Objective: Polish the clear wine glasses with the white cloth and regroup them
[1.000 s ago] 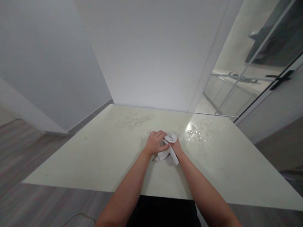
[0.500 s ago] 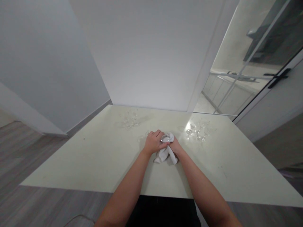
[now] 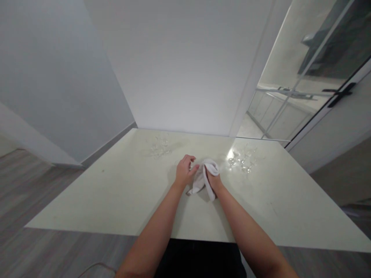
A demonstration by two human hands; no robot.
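My right hand (image 3: 213,180) is wrapped in a white cloth (image 3: 200,180), which is bunched over the fingers and hangs down toward the table. Left of it, my left hand (image 3: 184,170) curls its fingers and thumb around a small clear, shiny glass piece (image 3: 190,166). Most of that piece is hidden by the fingers, and its exact shape cannot be made out. A narrow gap separates the left hand from the cloth. Both hands are just above the middle of the pale table (image 3: 116,200).
A cluster of clear glassware (image 3: 242,160) stands at the table's back right, catching a bright reflection. Another clear group (image 3: 160,146) is at the back left. A white wall (image 3: 185,77) borders the far edge. A glazed door with a black handle (image 3: 342,94) is at right.
My hands have moved apart: the left drew slightly left off the cloth, keeping the clear piece. My right hand and the cloth shifted a little right.
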